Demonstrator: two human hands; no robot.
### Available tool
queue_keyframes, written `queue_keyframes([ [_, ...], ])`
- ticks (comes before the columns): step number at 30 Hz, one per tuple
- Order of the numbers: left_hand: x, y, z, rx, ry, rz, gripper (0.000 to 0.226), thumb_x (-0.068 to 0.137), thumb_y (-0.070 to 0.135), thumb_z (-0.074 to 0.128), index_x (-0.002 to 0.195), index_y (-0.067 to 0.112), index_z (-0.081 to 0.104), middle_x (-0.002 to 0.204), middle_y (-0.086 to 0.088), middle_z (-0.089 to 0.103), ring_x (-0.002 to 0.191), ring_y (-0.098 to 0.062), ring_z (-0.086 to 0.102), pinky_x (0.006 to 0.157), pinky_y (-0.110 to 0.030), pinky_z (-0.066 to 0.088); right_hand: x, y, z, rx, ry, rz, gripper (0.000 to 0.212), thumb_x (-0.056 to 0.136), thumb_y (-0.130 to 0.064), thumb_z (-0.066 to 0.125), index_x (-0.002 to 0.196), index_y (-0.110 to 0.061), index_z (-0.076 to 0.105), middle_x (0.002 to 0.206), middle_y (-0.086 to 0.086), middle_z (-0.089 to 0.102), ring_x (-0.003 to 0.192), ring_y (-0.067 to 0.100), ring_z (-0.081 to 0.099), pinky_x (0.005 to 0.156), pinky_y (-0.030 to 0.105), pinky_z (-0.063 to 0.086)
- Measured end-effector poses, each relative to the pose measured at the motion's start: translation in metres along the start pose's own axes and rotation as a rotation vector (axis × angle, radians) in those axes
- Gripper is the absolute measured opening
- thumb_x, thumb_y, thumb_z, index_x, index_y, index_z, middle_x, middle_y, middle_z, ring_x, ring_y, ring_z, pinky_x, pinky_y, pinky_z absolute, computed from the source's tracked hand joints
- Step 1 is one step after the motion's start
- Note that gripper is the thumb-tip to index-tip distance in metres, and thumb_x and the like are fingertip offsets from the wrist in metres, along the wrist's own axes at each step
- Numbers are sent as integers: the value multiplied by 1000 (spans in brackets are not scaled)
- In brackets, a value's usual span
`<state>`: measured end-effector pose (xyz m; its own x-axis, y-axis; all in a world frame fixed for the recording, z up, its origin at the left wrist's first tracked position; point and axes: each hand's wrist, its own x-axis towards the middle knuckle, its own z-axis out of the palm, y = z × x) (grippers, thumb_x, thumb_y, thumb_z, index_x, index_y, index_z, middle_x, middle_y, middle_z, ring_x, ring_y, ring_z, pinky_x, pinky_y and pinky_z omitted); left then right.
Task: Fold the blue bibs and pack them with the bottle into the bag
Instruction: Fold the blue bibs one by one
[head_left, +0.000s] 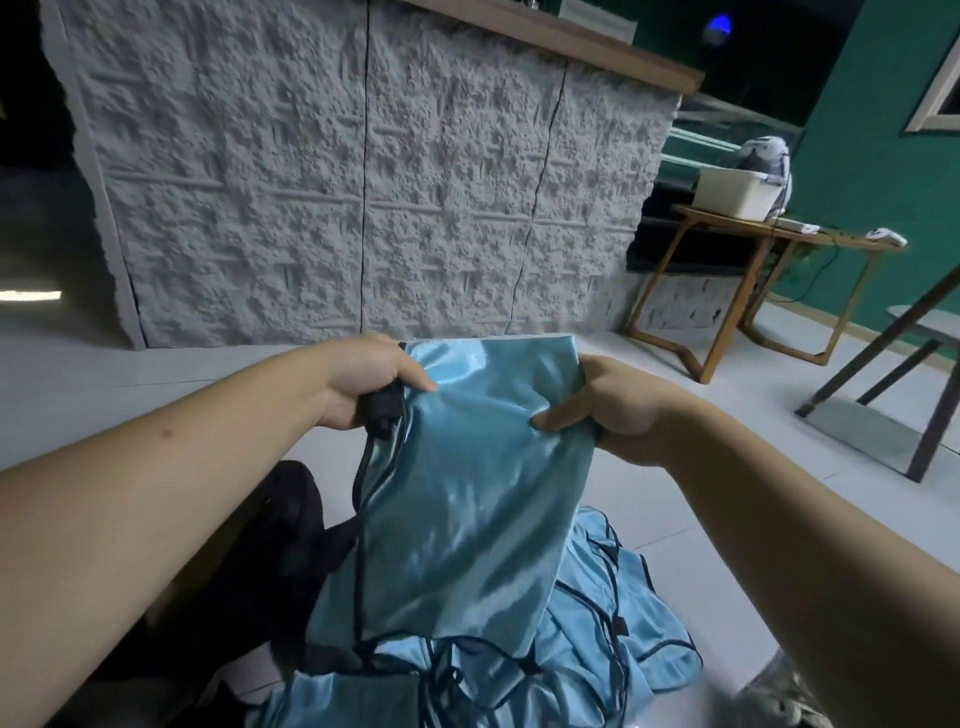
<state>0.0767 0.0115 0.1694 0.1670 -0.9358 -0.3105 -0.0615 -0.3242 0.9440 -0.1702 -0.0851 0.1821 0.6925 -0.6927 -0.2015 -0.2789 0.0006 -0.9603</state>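
Here, closest to the camera, a heap of pale blue satin bibs with dark navy piping (597, 639) lies crumpled on the light tiled floor (701, 499), directly below the bag, none of them visibly folded flat. A dark trouser leg (270, 561) shows just left of the heap, so the person seems to be sitting on the floor with the pile within easy reach.

Above the heap hangs a shiny light blue drawstring bag (467, 493), held up by both hands at its top edge. The left hand (363, 379) has its fingers curled round the bag's top left corner and the black cord toggle (384, 410), from which a dark cord (361, 519) trails down the bag's left side. The right hand (613, 405) pinches the top right corner, thumb pressed on the near face. Holding the 2 corners apart this way looks meant to stretch the mouth flat, probably to find or widen the opening before packing.

The bottle cannot be made out; a clear crinkled shape (779, 686) at the lower right of the bag is too blurred to name.

Beyond the bag stands a grey rough-textured panelled counter front (363, 182). Further right of the bag is a round wooden side table (779, 239) carrying a white plastic tub (737, 195), against a green wall (883, 130).
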Motion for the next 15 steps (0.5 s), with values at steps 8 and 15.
queue_keyframes([
  [8,-3,7,7,80,103,-136,19,91,5,72,107,-3,67,84,-20,75,90,-38,75,88,-62,57,5,-4,10,6,307,72,51,65,6,90,106,21,63,102,37,71,91,50,73,85,60,60],
  [15,-4,11,-2,98,48,-81,39,103,16,61,142,15,55,92,-12,73,65,-24,74,47,-35,61,6,-8,12,85,335,23,75,69,5,88,134,-11,52,111,30,69,100,42,73,88,53,61],
])
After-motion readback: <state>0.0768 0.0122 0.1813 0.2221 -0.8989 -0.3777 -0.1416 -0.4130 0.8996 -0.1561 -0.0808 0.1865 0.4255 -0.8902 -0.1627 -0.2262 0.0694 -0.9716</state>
